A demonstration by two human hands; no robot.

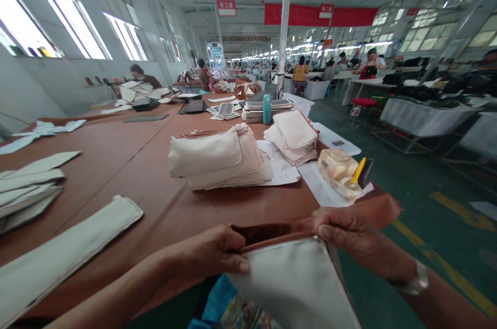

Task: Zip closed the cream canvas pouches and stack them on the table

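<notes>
A cream fabric piece with a brown lining point(289, 277) hangs at the table's front edge, its top spread between my two hands. My left hand point(227, 249) pinches the upper left corner, thumb on the cream face. At the upper right corner my right hand point(337, 228) grips the edge between thumb and fingers. The brown inside shows through the gap at the top. Beyond my hands lies a stack of similar cream pieces point(217, 158), with a second stack point(293, 135) to its right.
Long cream pieces point(77, 241) lie on the brown-covered table point(155, 205) at the left. A glue-stained tub point(337, 168) with a yellow-handled tool point(359, 169) stands at the right corner. Farther back are a teal bottle point(266, 109), flat stacked panels point(225, 110) and other people.
</notes>
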